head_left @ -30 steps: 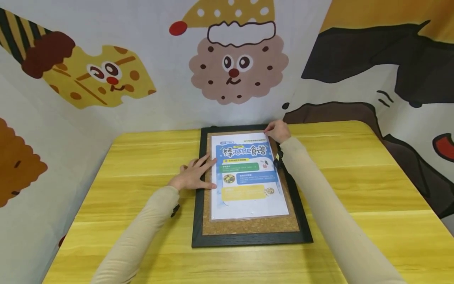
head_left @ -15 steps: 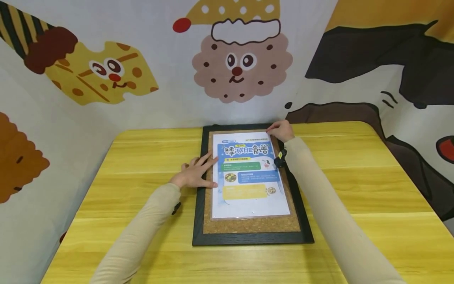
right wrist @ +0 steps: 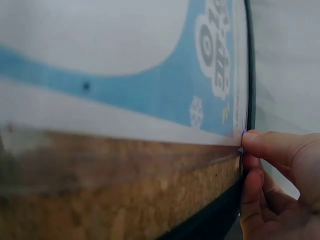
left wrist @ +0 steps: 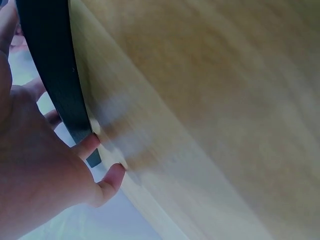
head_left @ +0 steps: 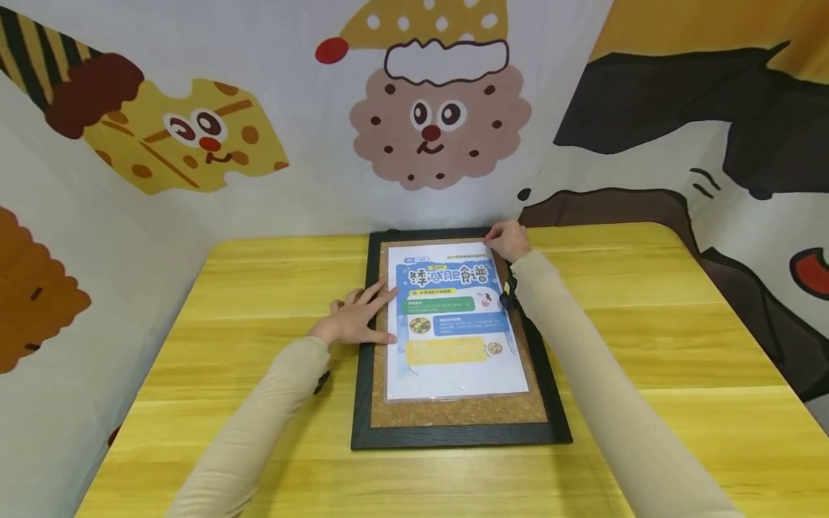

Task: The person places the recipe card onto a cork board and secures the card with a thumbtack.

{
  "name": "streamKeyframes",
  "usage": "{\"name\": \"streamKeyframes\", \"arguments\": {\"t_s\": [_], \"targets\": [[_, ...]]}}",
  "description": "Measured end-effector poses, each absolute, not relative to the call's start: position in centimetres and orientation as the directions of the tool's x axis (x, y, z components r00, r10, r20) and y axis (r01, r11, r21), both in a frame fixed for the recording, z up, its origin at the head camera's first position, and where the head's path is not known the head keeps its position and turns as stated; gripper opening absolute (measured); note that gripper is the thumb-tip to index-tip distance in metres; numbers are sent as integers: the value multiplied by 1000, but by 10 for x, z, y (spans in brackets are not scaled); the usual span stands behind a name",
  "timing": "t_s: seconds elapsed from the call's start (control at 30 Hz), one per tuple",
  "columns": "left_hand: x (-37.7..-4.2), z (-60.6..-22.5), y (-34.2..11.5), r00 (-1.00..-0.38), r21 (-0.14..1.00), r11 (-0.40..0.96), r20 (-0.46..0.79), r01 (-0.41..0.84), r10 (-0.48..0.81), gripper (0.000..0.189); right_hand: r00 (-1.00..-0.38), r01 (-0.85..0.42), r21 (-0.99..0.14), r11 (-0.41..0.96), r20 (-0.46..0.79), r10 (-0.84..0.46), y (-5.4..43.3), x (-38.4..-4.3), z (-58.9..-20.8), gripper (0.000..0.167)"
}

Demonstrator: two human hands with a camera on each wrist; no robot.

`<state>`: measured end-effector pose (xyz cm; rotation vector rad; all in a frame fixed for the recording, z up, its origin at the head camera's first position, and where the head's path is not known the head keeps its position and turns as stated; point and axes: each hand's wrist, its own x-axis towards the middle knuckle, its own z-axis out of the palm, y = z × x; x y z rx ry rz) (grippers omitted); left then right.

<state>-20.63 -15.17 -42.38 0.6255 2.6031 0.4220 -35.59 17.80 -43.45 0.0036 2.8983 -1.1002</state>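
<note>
A laminated poster [head_left: 453, 378] with blue, green and yellow panels lies on a corkboard [head_left: 460, 414] with a black frame [head_left: 453, 437]. My left hand [head_left: 355, 321] spreads across the frame's left side, thumb and fingertips resting at the poster's left edge. In the left wrist view, some fingers lie along the frame's outer side [left wrist: 52, 55]. At the poster's top right corner my right hand [head_left: 509, 239] pinches a tiny purple push pin [right wrist: 244, 133], nearly all hidden by the thumb and fingers. The other fingers curl beneath, beside the frame.
The board lies on a yellow wood-grain table [head_left: 259, 288], its far end close to the back wall. Cartoon-printed cloth [head_left: 291, 208] covers the walls behind and left. A black wrist device [head_left: 509, 289] sits under the right wrist, over the frame's right side.
Both hands keep their places on the board and poster. The head view shifts slightly, and the right wrist tilts a little.
</note>
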Motion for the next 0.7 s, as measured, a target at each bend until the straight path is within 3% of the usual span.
{"name": "streamKeyframes", "arguments": {"t_s": [0.7], "targets": [[-204,-425,-150,-809,386,853,-332,352,485,97,-985,-148,-756,638,58,-159,201,-342,-438,13]]}}
